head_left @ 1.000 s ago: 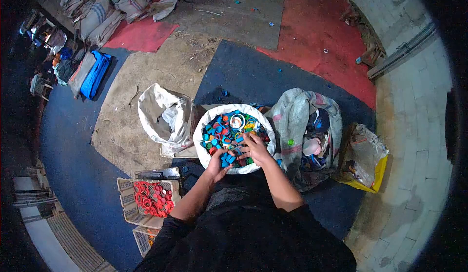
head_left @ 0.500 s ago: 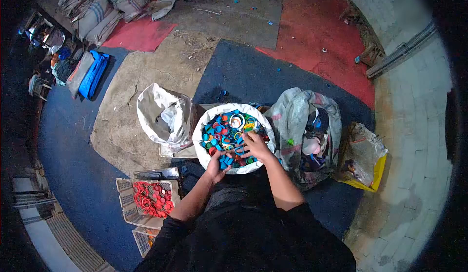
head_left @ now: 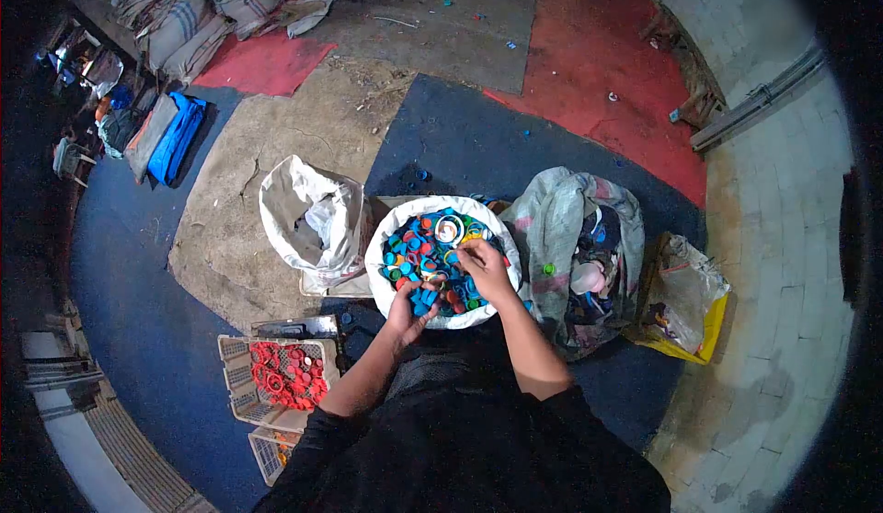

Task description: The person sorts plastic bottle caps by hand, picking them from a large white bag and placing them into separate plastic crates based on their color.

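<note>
A white sack (head_left: 375, 257) with a rolled rim is full of plastic bottle caps (head_left: 397, 253), mostly blue, with red, green and yellow ones among them. A white ring-shaped lid (head_left: 449, 229) lies near the far side of the heap. My left hand (head_left: 407, 315) is at the near left of the sack, palm up, its fingers curled round several blue caps. Over the right part of the heap, my right hand (head_left: 486, 269) has thumb and fingertips pinched together beside a small blue piece. What the pinch holds is too small to make out.
Left of the sack stands a white sack (head_left: 276, 223) with clear plastic inside. At right are a grey sack (head_left: 543, 237) of mixed plastic and a yellow-edged bag (head_left: 713, 324). A crate (head_left: 241, 375) of red caps sits at lower left. A wall (head_left: 773, 237) runs along the right.
My right hand has risen slightly toward the far side of the heap, and its spread fingers have closed into a pinch. My left hand has barely moved.
</note>
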Demonstrator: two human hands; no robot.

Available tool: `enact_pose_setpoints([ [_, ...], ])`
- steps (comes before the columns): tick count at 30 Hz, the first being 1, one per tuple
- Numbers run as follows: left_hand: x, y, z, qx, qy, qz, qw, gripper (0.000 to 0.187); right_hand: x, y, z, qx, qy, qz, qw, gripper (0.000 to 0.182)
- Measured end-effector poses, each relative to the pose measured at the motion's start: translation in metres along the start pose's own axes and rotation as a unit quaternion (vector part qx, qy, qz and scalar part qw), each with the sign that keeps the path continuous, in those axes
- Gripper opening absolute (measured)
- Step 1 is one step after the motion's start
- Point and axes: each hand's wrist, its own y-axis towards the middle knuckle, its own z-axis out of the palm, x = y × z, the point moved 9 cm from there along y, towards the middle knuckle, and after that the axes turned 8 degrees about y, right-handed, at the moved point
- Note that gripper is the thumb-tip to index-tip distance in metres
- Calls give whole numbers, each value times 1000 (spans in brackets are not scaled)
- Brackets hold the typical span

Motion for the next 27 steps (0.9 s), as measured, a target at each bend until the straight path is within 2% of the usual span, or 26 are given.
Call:
enact_pose_setpoints([
  [4, -13, -10, 25, -3, -42, 10, 999, 31, 20, -16, 18, 39, -50, -26, 998, 18],
  [8, -10, -1, 22, -4, -71, 14, 997, 32, 60, -42, 58, 59, -181, -148, 970, 21],
  [9, -12, -3, 29, 23, -71, 6, 997, 31, 72, -48, 72, 91, -255, -214, 939, 21],
  [10, -10, 1, 25, 36, -86, 8, 996, 31, 66, -53, 80, 106, -302, -202, 926, 19],
  [12, -5, 8, 17, 63, -115, 10, 991, 31, 71, -64, 96, 128, -397, -263, 870, 20],
  [13, -2, 7, 9, 30, -111, 9, 993, 31, 63, -64, 98, 153, -394, -235, 875, 21],
  [17, 4, 8, -20, 22, -99, 1, 995, 29, 64, -66, 103, 213, -361, -219, 881, 23],
  [20, -7, -9, -19, 15, -169, -20, 985, 28, 23, -31, 17, 24, -242, -177, 954, 26],
  [22, -19, -21, -17, 6, -194, 10, 981, 24, -5, -16, -51, -142, -240, -6, 960, 41],
  [24, -29, -32, -18, -18, -181, 36, 983, 21, -27, -1, -75, -154, -346, -28, 925, 55],
  [25, -33, -35, -12, -20, -179, 35, 983, 17, -53, 7, -75, -125, -259, -2, 958, 62],
  [26, -32, -36, -16, -30, -176, 42, 983, 17, -66, 12, -68, -98, -323, -36, 941, 65],
  [27, -33, -36, -22, -39, -174, 49, 983, 17, -66, 10, -57, -98, -412, -19, 906, 67],
])
